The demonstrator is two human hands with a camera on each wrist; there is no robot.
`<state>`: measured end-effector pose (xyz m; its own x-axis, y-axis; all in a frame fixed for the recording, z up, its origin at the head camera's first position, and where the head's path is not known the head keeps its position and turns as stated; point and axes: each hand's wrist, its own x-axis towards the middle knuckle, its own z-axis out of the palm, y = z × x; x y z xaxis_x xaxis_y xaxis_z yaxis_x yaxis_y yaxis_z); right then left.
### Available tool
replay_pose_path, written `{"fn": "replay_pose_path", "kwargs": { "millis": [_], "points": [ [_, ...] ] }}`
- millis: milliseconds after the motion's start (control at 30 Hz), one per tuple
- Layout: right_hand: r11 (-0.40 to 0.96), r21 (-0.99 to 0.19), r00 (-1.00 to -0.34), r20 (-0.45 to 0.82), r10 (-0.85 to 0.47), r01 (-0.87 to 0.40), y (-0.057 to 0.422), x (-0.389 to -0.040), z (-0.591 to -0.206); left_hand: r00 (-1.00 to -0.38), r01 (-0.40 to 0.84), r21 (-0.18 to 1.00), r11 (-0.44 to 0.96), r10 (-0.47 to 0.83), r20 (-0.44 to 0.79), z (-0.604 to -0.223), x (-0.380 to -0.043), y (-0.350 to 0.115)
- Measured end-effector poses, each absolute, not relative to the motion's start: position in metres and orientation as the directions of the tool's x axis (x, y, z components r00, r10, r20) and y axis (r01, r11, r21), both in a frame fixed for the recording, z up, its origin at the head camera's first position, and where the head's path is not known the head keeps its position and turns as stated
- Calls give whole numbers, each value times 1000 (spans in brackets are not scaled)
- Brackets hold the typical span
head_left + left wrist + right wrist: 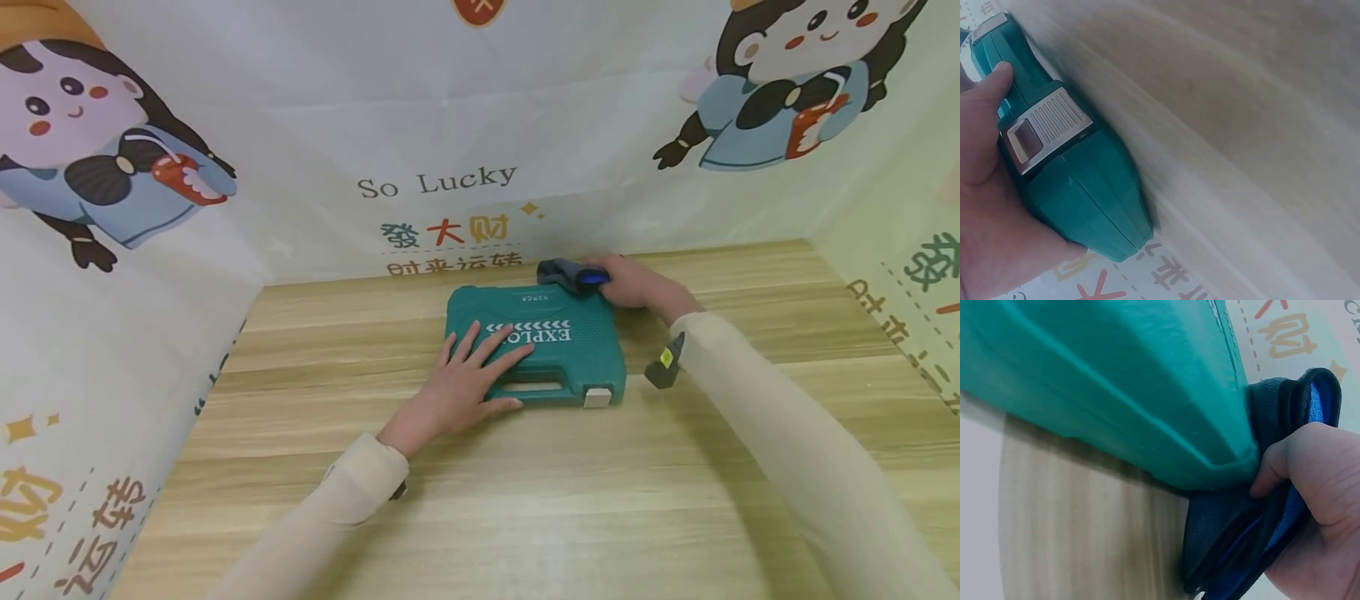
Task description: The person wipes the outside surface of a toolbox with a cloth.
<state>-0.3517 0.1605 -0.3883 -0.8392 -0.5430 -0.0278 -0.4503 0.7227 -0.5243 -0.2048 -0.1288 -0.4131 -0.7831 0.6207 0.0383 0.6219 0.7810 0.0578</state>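
Note:
A teal plastic tool case (588, 354) lies flat on the wooden table, its white lettering upside down and its handle towards me. My left hand (465, 379) rests on the lid with straight, spread fingers. In the left wrist view, the thumb (999, 81) of that hand lies against the handle side, near a silver latch (1047, 128). At the case's far right corner, my right hand (633, 283) grips a folded dark cloth (561, 273) with a bright blue inner side. The right wrist view has this cloth (1229, 534) bunched against the case's corner, with the far fingers hidden.
The wood-grain table (315, 367) extends around the case. Behind it stands a printed white backdrop (337, 108) with cartoon figures and lettering, which continues along the left and right sides.

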Motion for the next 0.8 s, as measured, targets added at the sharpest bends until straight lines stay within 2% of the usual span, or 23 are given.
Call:
{"fn": "replay_pose_path", "kwargs": {
  "millis": [800],
  "points": [
    [710, -596, -889, 13, -458, -374, 179, -309, -406, -789, 614, 64, 786, 614, 36, -415, -210, -126]
  ]
}}
